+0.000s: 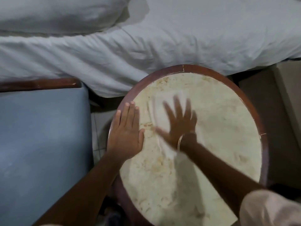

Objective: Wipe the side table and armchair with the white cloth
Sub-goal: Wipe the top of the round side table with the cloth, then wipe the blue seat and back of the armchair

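The round side table [224,131] has a pale marble top inside a dark wooden rim. My left hand [125,136] lies flat and open on its left rim, fingers together. My right hand [177,123] is blurred with motion, fingers spread, pressing the white cloth [157,110] onto the middle of the tabletop. The cloth blends with the marble; folds show beside and below my palm. The armchair [42,144], with a blue-grey seat and a wooden frame, stands to the left of the table.
A bed with white sheets [146,46] and a pillow [57,13] runs along the far side, touching the table's rim. A narrow strip of tiled floor [97,128] separates chair and table. A beige surface [276,103] lies to the right.
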Demonstrator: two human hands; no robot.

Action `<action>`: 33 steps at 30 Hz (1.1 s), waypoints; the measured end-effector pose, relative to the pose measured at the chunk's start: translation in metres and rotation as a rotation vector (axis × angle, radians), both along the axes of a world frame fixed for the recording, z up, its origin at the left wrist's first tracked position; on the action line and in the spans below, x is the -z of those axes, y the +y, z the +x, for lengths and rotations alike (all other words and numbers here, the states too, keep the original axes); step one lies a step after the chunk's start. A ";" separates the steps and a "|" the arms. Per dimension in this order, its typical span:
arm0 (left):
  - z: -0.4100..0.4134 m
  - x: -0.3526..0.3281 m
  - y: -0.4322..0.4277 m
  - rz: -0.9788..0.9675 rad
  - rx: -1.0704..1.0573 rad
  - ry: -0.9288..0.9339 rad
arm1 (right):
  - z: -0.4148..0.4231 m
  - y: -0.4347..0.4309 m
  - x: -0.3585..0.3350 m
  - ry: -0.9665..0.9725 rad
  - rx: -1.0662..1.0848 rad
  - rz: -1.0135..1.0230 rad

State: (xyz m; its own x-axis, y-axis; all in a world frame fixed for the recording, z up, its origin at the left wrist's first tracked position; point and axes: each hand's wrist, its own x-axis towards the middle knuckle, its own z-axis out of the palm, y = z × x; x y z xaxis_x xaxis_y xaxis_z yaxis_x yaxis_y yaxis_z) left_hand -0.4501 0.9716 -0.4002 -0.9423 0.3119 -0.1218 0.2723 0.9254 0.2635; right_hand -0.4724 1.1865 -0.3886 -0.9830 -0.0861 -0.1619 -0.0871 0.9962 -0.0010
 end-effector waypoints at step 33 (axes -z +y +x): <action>0.305 -0.208 -0.332 -0.349 -1.020 -0.184 | 0.161 -0.463 0.010 -0.141 -0.987 -0.165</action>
